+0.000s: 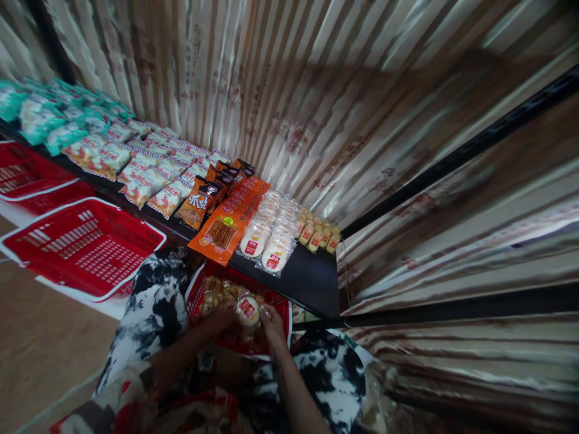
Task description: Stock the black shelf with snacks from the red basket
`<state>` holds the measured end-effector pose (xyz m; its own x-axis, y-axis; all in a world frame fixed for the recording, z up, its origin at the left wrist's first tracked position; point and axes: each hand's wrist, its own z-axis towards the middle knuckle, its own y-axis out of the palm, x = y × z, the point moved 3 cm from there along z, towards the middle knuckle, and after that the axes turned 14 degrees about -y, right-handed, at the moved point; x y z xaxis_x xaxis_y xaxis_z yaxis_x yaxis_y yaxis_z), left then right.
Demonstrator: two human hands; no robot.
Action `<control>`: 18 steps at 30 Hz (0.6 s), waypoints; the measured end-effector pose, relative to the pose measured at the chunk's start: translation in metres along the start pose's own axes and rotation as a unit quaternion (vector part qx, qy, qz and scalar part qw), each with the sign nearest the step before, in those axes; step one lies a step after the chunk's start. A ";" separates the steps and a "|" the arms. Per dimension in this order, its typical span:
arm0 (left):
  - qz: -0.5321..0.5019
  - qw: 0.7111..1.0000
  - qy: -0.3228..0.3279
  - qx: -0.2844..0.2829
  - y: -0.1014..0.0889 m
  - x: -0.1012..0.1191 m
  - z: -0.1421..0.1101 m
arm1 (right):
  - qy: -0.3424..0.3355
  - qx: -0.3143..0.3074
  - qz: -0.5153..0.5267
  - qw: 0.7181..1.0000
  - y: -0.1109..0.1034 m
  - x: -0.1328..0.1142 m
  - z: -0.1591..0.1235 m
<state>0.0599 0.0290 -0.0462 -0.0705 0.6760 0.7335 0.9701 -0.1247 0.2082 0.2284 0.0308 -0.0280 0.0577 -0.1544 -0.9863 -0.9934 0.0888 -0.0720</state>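
Between my two hands is a clear-wrapped pack of round white crackers (248, 310) with a red label, held over a red basket (290, 322). My right hand (272, 325) is closed on the pack's right edge. On the other side my left hand (221, 317) grips the pack's left edge, its fingers partly in shadow. Inside the basket, behind the pack, lie several small yellowish wrapped snacks (212, 294). Similar cracker packs (275, 256) stand in two rows on the black shelf (312, 280) just above.
Along the shelf are small yellow packs (319, 234), a large orange bag (228, 226), smaller orange bags (196, 202), white snack bags (145, 172) and green bags (67, 135). Another red basket (97, 241) stands at the left. Black poles (461, 154) cross in front of a pleated sheet (289, 72).
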 end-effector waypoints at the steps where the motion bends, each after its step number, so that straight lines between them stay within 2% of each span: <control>1: 0.006 1.000 -0.005 -0.008 0.003 0.000 -0.002 | -0.010 0.014 -0.007 1.000 -0.002 -0.005 -0.002; 4: 0.035 0.999 -0.001 0.011 0.005 0.006 -0.007 | -0.045 0.025 -0.008 0.999 -0.001 -0.022 -0.006; 8: 0.037 0.997 0.033 0.056 0.000 0.021 -0.013 | -0.070 -0.015 -0.044 0.996 0.009 -0.042 -0.007; 14: 0.053 0.995 0.080 -0.001 -0.004 0.035 -0.026 | -0.136 -0.121 -0.190 0.965 0.024 -0.069 -0.005; 16: 0.041 0.996 0.083 -0.018 -0.005 0.038 -0.030 | -0.146 -0.127 -0.200 0.961 0.028 -0.075 -0.002; 18: 0.017 0.996 0.089 -0.006 -0.007 0.042 -0.033 | -0.144 -0.116 -0.175 0.967 0.033 -0.080 0.001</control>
<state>0.0422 0.0343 0.0042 -0.0788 0.5326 0.8427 0.9697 -0.1551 0.1887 0.1912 0.0468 0.0488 0.3859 0.1492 -0.9104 -0.9016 -0.1480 -0.4065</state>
